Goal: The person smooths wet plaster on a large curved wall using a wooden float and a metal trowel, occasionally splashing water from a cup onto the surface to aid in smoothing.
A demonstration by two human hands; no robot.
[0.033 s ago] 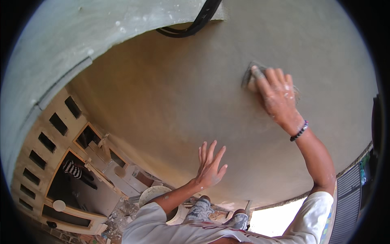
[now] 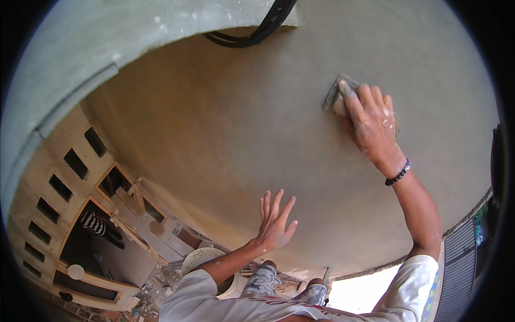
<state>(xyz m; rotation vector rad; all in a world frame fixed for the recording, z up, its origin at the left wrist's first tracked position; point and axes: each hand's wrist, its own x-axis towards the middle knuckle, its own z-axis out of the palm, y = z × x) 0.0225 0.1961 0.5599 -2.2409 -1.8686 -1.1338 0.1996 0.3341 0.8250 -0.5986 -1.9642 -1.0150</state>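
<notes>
My right hand [image 2: 374, 124] grips a small plastering float [image 2: 333, 95] against the grey plastered wall [image 2: 268, 123]. The float has a dark grey flat edge and a pale block under my fingers, which hide most of it. Whitish smears mark my knuckles, and a beaded bracelet [image 2: 398, 173] circles that wrist. Lower and to the left, my left hand [image 2: 274, 225] is held up with its fingers spread, holding nothing. It is close to the wall's lower part; whether the palm touches the surface, I cannot tell.
Black cables [image 2: 252, 38] hang below a pale ledge [image 2: 177, 24] at the top. Beneath my left forearm stands a pale bucket [image 2: 201, 256]. Rubble [image 2: 155, 287] and boards lie lower left, where a person in a striped top [image 2: 94, 222] stands by a doorway. A corrugated panel [image 2: 458, 268] is at right.
My right hand and the float have shifted slightly right along the wall. My left hand stays spread, sitting slightly lower in the picture. The float's outline is sharper now.
</notes>
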